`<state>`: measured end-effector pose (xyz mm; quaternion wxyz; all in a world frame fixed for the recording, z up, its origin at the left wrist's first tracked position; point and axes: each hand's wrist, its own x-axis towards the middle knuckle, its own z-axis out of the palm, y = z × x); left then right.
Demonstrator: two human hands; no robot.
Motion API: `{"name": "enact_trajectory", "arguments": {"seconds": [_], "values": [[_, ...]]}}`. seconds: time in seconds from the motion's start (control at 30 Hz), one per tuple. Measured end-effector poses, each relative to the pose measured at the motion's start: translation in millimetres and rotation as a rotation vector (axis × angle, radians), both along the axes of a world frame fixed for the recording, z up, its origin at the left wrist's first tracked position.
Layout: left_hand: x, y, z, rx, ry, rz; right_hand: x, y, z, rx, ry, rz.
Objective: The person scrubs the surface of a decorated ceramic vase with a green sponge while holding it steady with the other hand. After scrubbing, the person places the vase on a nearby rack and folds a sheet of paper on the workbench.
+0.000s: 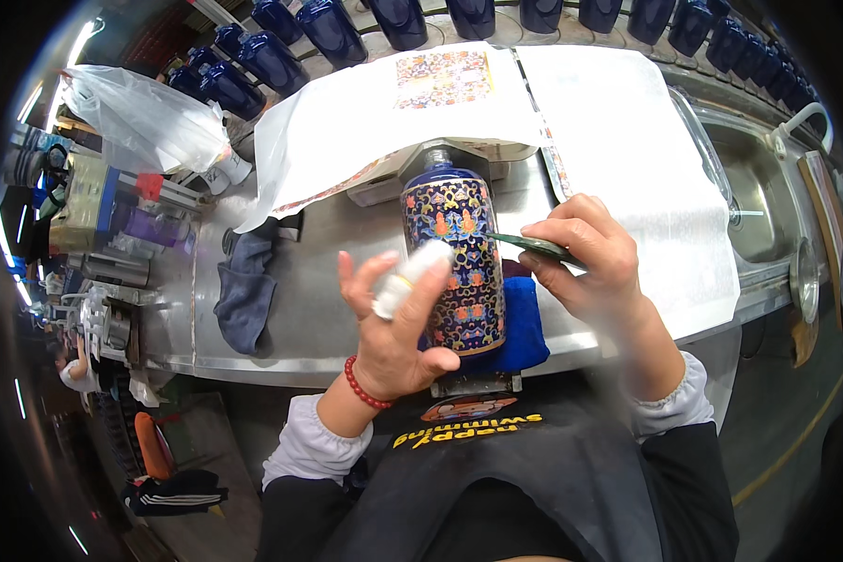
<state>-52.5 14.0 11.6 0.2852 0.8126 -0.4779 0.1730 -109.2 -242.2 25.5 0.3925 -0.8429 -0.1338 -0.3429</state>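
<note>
Our left hand (393, 323) is bracing the patterned blue bottle (454, 267) lying on a blue cloth (525, 332), fingers spread open, taped fingertip raised. Right hand (585, 258) is pinching a dark flat tool (534, 246) against its side. We are judging light, even strokes work best.

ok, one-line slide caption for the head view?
Left hand steadies a patterned blue bottle on a blue pad; right hand presses a thin green tool against it.
</note>
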Motion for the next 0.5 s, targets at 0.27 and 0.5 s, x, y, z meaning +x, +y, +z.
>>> {"name": "enact_trajectory", "arguments": {"seconds": [0.27, 0.5], "values": [[1.0, -3.2, -2.3, 0.084, -0.090, 0.065, -2.2, 2.0, -2.9, 0.044, 0.031, -0.016], [5.1, -1.0, 2.2, 0.157, -0.193, 0.040, -2.1, 3.4, -6.8, 0.037, 0.038, 0.000]]}}
